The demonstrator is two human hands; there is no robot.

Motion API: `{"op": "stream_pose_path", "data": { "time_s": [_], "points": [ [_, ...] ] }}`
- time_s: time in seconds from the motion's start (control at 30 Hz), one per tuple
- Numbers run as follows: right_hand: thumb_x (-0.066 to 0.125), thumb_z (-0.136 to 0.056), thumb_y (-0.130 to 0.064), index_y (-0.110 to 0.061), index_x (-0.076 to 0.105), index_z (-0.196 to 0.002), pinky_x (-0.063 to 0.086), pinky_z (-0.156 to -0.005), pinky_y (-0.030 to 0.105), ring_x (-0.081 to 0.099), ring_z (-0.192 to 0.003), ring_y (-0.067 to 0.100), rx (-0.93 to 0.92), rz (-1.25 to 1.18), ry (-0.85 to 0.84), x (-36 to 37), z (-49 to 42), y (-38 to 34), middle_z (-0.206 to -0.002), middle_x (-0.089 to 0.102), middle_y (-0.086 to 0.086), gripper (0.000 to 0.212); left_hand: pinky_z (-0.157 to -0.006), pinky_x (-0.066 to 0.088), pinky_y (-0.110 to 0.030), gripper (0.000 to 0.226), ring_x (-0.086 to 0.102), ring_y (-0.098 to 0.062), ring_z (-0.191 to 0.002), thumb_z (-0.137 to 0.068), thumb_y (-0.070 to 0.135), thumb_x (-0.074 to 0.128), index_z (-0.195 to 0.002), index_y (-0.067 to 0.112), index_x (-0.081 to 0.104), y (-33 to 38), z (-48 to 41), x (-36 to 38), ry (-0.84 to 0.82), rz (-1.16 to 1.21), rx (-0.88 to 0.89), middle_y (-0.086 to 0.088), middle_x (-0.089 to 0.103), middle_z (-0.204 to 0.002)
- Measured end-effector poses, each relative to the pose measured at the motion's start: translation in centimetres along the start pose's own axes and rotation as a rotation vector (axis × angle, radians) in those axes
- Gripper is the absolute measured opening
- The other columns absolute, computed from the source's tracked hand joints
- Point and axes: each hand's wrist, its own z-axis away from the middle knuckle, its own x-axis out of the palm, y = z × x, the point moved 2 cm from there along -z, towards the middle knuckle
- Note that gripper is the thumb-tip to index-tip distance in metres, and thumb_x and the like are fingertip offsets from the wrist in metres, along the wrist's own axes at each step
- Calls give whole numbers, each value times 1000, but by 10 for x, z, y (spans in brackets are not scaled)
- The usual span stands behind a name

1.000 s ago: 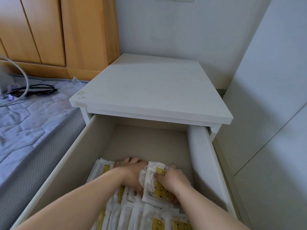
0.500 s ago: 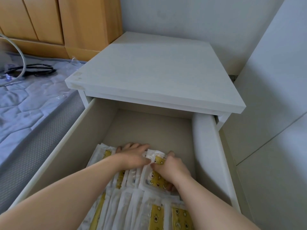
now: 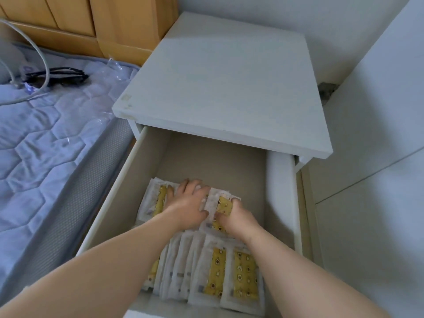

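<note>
An open white drawer [image 3: 282, 180] of a bedside cabinet holds several clear packets with yellow patterned contents, in a near row [image 3: 229, 278] and a far row [image 3: 156, 198]. My left hand [image 3: 188, 203] lies palm down on the far row, fingers spread over the packets. My right hand [image 3: 238, 216] grips the top packet [image 3: 223, 204] of that far row, thumb and fingers curled at its edge. Both forearms reach in from the bottom of the view.
The cabinet's white top [image 3: 220, 79] overhangs the drawer's back. A bed with a lilac quilted mattress [image 3: 39, 131] lies on the left, with black glasses [image 3: 57, 75] and a grey cable [image 3: 41, 56] on it. A wooden wardrobe [image 3: 103, 21] stands behind, white panels [image 3: 378, 134] on the right.
The camera has tilted down and closer, showing more of the near row. My left hand slid a little farther over the far row; my right hand keeps its hold on the packet.
</note>
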Motion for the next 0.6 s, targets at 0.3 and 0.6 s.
{"op": "stream_pose_path", "data": {
  "time_s": [0.3, 0.6],
  "points": [
    [44, -98, -35, -12, 28, -143, 45, -91, 35, 53, -117, 26, -71, 112, -144, -54, 134, -71, -134, 50, 10, 53, -116, 8, -55, 62, 1, -25, -145, -93, 38, 50, -147, 36, 19, 31, 103, -105, -54, 39, -101, 4, 9, -156],
    [47, -93, -40, -17, 34, -139, 41, -100, 45, 42, -125, 30, -208, 246, 12, -133, 235, -160, -138, 36, 9, 52, -118, 7, -49, 64, 0, -22, -145, -92, 31, 49, -148, 32, 19, 51, 207, -240, 123, 152, -237, 5, 7, -157]
  ]
}}
